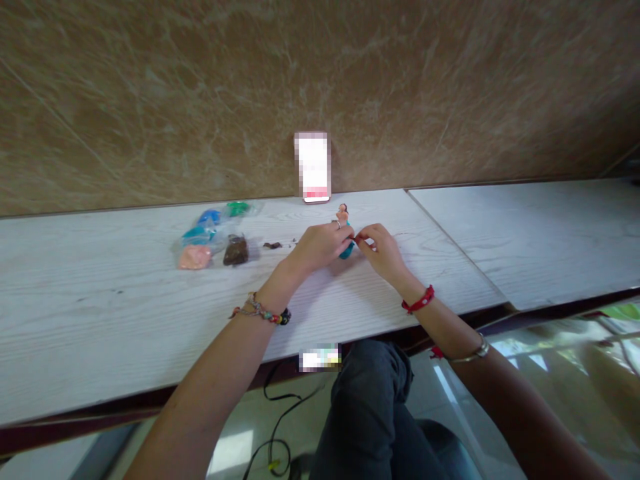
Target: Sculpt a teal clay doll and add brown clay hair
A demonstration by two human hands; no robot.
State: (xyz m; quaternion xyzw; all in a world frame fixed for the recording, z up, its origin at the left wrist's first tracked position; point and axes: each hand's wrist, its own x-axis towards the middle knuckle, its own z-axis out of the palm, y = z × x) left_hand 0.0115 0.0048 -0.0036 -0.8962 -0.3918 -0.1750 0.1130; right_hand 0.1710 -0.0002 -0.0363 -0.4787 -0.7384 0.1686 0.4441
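A small clay figure [343, 215] with a teal body stands on the pale wooden table [125, 293], just in front of a phone. My left hand [320, 245] is closed around the figure from the left, a ring on one finger. My right hand [381, 250] is pinched shut at the figure's right side, on a tiny reddish bit of clay I can barely make out. Both wrists wear bracelets.
Several clay lumps in clear wrap lie to the left: green [237, 209], blue [209, 217], teal [199, 233], peach [195, 257], brown [236, 251]. Brown crumbs [273, 245] sit nearby. A phone [313, 167] leans on the marbled wall. A second tabletop [540, 233] adjoins at the right. A black cable [280, 420] lies below.
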